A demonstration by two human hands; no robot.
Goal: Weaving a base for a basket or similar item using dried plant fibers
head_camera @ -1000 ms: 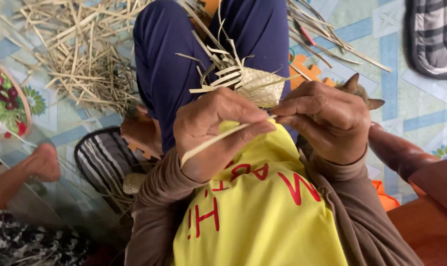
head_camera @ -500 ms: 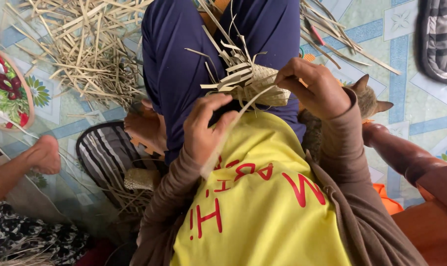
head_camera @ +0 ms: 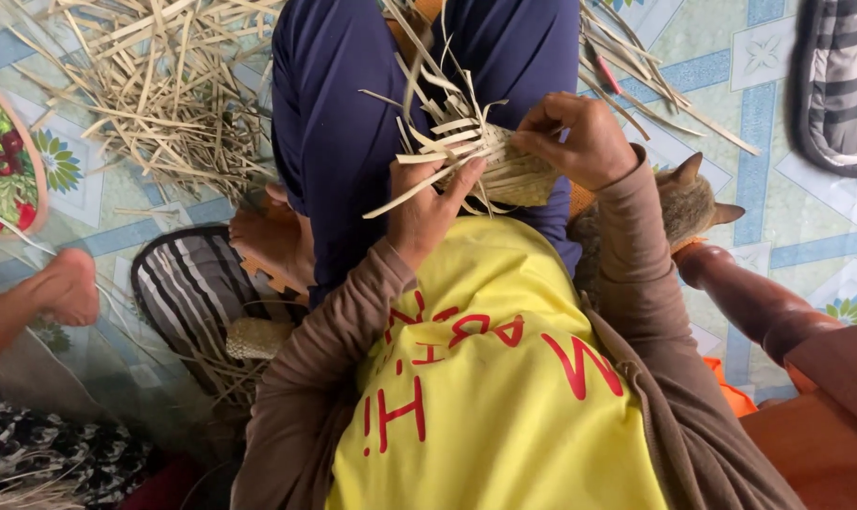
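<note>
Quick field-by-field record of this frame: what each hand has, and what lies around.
left hand: fingers on loose pale strips of the woven piece
right hand: grips the woven piece's far edge
woven piece: small, half-woven, strip ends sticking out, over the lap
strip pile: loose on the tiled floor, left of the legs
cat: beside the right arm
another person's hand: far left
</note>
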